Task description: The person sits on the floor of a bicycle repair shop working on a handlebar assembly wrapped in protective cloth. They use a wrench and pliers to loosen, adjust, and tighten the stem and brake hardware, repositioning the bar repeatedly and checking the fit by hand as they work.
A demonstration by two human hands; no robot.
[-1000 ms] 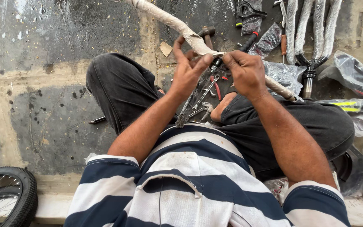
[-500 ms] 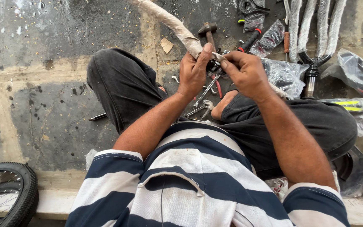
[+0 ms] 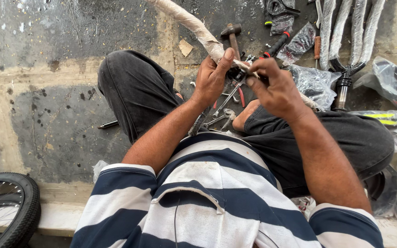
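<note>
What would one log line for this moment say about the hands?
left hand: grips wrapped tube | right hand: pinches at same tube | nearby on floor: hammer, wrench, bicycle fork, tyre

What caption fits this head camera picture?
Both hands, left hand and right hand, grip a wrapped tube above scattered tools.

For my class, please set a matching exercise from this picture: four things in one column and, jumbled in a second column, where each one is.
Things:
1. hammer
2. bicycle tyre
3. wrapped tube
4. bicycle fork

Places:
A. bottom left corner of the picture
B. upper right, on the floor among plastic bags
C. gripped by the left hand, running up to the top edge
D. on the floor just beyond both hands, head pointing away

Pairs: 1-D, 2-A, 3-C, 4-B
</note>
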